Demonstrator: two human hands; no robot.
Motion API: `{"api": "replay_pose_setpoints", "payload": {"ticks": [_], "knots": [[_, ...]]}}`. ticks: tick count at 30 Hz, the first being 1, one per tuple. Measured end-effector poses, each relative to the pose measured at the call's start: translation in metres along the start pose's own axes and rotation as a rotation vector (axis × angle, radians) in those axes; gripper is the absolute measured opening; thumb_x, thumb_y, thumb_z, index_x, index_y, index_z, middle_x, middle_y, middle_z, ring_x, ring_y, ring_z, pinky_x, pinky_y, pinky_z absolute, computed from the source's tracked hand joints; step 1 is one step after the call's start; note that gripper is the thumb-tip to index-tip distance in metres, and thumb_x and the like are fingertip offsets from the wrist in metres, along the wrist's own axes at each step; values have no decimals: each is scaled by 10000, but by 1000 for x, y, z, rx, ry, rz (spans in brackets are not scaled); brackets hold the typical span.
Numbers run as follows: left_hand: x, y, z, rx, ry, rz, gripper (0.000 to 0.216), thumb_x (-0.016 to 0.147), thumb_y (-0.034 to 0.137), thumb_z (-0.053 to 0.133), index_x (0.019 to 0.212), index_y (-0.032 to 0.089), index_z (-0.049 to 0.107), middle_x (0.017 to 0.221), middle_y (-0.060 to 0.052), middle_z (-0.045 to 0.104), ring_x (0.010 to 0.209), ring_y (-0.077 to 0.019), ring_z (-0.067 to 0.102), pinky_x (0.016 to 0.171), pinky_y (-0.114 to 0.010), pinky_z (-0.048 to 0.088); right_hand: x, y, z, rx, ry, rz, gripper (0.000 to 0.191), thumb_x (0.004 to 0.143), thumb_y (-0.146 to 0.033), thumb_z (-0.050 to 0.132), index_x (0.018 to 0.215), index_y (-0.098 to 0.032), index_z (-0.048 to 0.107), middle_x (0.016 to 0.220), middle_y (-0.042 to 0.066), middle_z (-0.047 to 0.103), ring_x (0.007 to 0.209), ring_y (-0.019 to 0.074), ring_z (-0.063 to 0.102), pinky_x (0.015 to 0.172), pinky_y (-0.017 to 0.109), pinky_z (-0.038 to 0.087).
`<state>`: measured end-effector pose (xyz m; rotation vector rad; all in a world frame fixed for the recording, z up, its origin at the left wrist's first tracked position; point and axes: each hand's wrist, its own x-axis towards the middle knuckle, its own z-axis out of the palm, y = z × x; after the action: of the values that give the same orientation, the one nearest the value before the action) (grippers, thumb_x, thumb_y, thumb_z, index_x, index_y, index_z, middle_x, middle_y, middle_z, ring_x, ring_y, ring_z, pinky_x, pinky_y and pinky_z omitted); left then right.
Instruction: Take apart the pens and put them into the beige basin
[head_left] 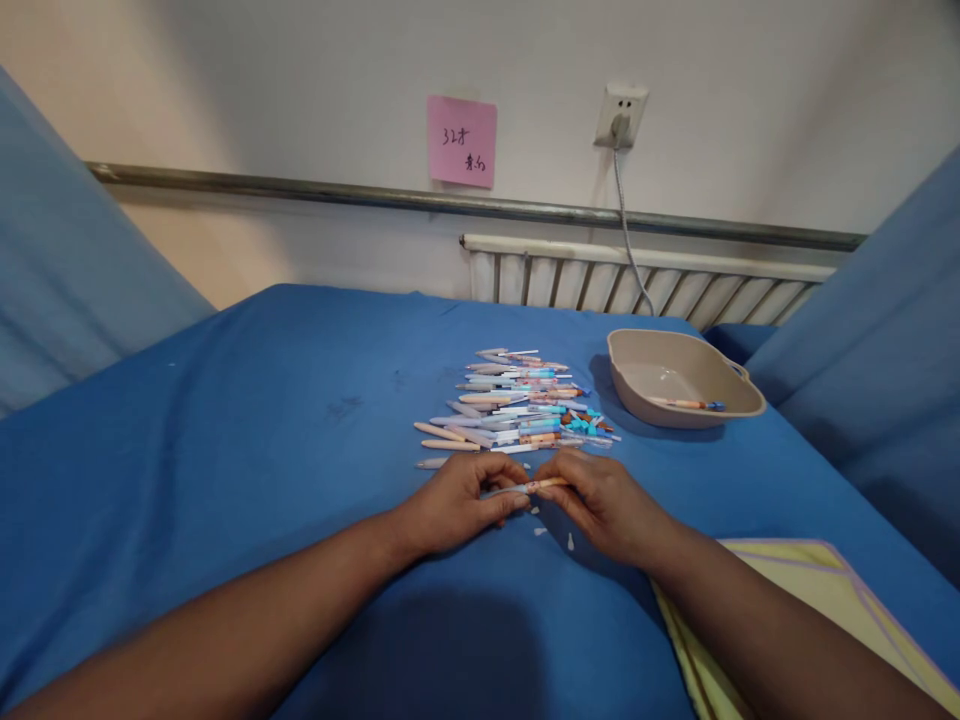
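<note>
Bare forearms (262, 625) nearest, reaching in from both lower corners. Left hand (461, 500) pinches the pale end of a slim pen (538, 486), right hand (607, 505) pinches the orange end; both equally near. Pen's long axis runs left-right, fingertip to fingertip. Tiny white pieces (570, 541) just below the fingers, pen parts (517, 410) beyond them, beige basin (652, 412) off beyond right fingers.
</note>
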<state>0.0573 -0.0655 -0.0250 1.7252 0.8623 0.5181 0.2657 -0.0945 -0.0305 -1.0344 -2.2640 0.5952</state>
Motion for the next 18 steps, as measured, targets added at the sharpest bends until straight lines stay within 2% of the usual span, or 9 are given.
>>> {"api": "replay_pose_setpoints", "payload": {"ticks": [5, 9, 12, 16, 18], "knots": [[-3, 4, -2, 284, 59, 126, 183, 826, 301, 594, 972, 195, 626, 866, -27, 700, 814, -172, 638, 734, -255, 448, 0, -1, 1, -69, -72, 85, 217, 953, -315, 391, 896, -210, 572, 816, 43, 628, 766, 172, 581, 679, 288, 420], [-5, 4, -3, 340, 89, 130, 207, 842, 308, 578, 1024, 211, 573, 890, -14, 713, 824, -171, 652, 735, -257, 445, -1, -3, 3, 13, -32, 114, 132, 900, -301, 507, 995, -212, 525, 864, 29, 622, 765, 161, 569, 647, 264, 400], [-6, 4, -2, 388, 85, 141, 216, 845, 305, 574, 1040, 215, 552, 919, -8, 706, 847, -173, 651, 736, -263, 447, -1, -3, 4, 42, -9, 91, 81, 905, -262, 492, 948, -203, 528, 837, 21, 605, 743, 146, 550, 641, 252, 387], [-9, 3, -1, 486, 65, 179, 247, 847, 288, 572, 1081, 220, 534, 970, -11, 694, 903, -174, 645, 765, -268, 449, 0, -2, 4, -13, -45, 50, 207, 942, -282, 425, 800, -193, 546, 752, 14, 576, 716, 137, 534, 648, 254, 372], [-9, 3, 0, 518, 50, 189, 259, 851, 293, 566, 1097, 221, 528, 983, -18, 693, 913, -180, 645, 769, -272, 450, 1, -3, 5, -28, -60, 73, 235, 951, -297, 402, 795, -193, 544, 739, 12, 574, 702, 137, 531, 643, 257, 368]]}}
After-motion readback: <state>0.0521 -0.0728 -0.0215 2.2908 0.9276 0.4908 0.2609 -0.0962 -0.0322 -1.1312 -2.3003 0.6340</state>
